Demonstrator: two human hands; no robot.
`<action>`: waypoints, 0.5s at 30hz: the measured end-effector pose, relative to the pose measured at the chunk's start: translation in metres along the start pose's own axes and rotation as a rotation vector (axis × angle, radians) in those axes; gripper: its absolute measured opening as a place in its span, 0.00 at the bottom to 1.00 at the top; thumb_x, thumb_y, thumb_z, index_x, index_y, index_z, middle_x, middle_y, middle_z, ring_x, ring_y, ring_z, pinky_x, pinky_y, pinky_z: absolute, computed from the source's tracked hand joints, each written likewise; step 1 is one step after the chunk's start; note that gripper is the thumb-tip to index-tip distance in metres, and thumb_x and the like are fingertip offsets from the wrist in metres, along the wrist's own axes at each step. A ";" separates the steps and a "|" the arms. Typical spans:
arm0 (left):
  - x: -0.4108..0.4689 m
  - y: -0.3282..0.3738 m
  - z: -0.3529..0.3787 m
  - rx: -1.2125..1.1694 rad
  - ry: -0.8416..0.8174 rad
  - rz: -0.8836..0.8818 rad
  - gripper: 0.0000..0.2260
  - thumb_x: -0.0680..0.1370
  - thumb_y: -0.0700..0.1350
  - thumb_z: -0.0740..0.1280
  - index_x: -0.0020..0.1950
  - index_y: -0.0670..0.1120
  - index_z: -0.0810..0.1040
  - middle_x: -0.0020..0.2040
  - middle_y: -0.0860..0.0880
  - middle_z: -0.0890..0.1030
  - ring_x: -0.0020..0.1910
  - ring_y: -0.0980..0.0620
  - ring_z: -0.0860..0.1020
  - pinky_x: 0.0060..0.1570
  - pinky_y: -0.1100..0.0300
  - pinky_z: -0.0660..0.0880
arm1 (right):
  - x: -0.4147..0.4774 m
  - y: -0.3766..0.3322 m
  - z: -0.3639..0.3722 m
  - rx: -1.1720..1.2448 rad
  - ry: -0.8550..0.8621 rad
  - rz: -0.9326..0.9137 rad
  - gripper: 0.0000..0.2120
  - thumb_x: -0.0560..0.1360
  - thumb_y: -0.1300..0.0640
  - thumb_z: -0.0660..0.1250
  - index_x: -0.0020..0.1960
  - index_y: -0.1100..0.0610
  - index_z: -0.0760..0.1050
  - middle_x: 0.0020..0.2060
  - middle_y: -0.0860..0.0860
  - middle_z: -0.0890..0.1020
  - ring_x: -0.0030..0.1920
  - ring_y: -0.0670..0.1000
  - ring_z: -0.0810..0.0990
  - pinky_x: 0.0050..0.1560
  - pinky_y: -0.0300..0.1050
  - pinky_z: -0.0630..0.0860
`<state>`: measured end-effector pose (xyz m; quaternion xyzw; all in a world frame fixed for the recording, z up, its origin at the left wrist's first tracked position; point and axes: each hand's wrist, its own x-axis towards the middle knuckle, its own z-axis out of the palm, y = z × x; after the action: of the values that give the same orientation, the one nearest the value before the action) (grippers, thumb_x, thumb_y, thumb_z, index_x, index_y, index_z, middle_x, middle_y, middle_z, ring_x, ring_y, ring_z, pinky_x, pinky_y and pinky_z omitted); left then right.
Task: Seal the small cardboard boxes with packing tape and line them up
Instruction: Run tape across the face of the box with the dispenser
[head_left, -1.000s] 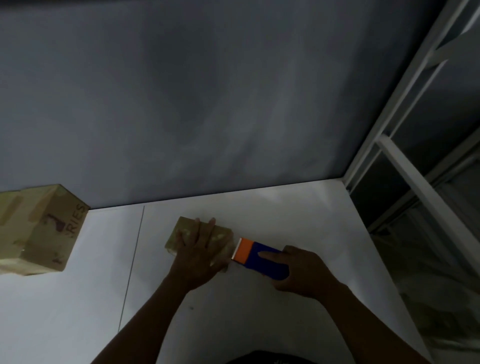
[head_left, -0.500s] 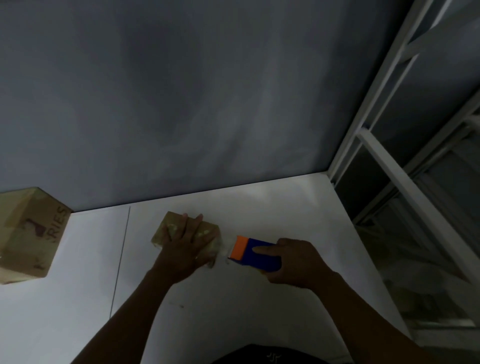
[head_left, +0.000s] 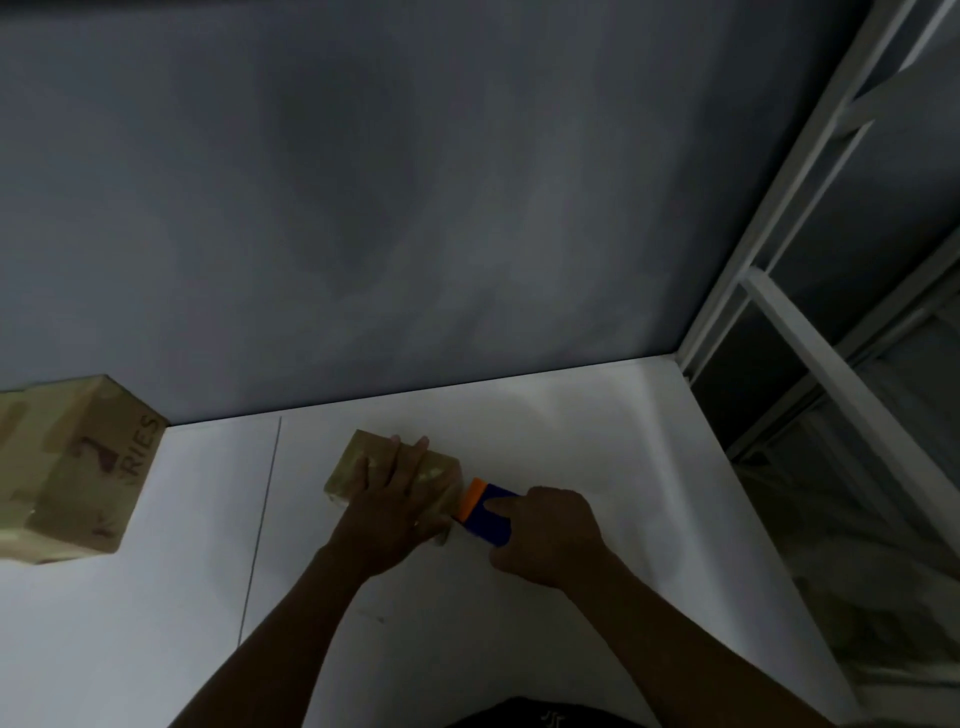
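**Scene layout.** A grey wall (head_left: 415, 208) fills the upper half of the frame. Below it lies the white bench (head_left: 571, 441), with a thin seam line (head_left: 262, 519) running down its left part. A white metal frame (head_left: 810, 374) stands along the right edge of the frame.

**Boxes.** A larger cardboard box (head_left: 72, 467) sits at the left edge, well apart from the hands. It carries printed lettering, and glossy patches that look like tape. The small cardboard box (head_left: 356, 462) rests on the bench at lower centre, near the wall. Its long axis appears to run left to right, dipping slightly toward the right. The hand covers too much of it to confirm this.

**Hands.**
- The left hand (head_left: 395, 509) lies flat on top of the small box. Its fingers are straight and point toward the wall, pressing the box down. The forearm enters from the bottom edge.
- The right hand (head_left: 545, 535) is curled round a blue hand tool (head_left: 491, 514), judged to be a tape dispenser or cutter. The index finger lies along the top of the tool.

**Key relation.** The tool lies immediately right of the small box. Its orange end is at the box's right face, touching or just beside it. The right hand is the working hand, and the left hand acts as the clamp. The next stroke probably runs along the long axis, and the left hand would need to clear that path.
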<state>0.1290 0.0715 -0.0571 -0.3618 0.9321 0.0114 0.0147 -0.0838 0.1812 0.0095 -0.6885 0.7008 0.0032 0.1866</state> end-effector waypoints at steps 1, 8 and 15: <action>0.000 0.001 0.000 -0.011 0.000 -0.006 0.27 0.78 0.68 0.45 0.73 0.59 0.62 0.77 0.44 0.56 0.75 0.35 0.52 0.65 0.29 0.57 | 0.003 -0.004 -0.001 -0.001 0.003 0.004 0.29 0.73 0.41 0.64 0.72 0.45 0.64 0.59 0.54 0.76 0.58 0.55 0.76 0.59 0.44 0.70; -0.001 0.005 -0.002 0.040 0.004 -0.049 0.25 0.78 0.67 0.46 0.70 0.59 0.65 0.74 0.43 0.63 0.72 0.35 0.56 0.62 0.32 0.61 | 0.011 -0.013 0.000 -0.026 0.013 0.055 0.25 0.71 0.41 0.65 0.66 0.48 0.72 0.57 0.53 0.79 0.56 0.54 0.77 0.56 0.45 0.73; -0.002 0.003 0.001 -0.006 -0.017 -0.056 0.26 0.78 0.68 0.47 0.72 0.59 0.62 0.76 0.43 0.59 0.74 0.35 0.53 0.64 0.31 0.55 | 0.004 -0.006 0.001 -0.022 0.006 0.046 0.28 0.72 0.40 0.64 0.69 0.47 0.69 0.59 0.53 0.77 0.59 0.54 0.76 0.59 0.46 0.72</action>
<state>0.1282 0.0755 -0.0576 -0.3877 0.9214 0.0169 0.0216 -0.0773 0.1770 0.0087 -0.6742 0.7171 0.0131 0.1765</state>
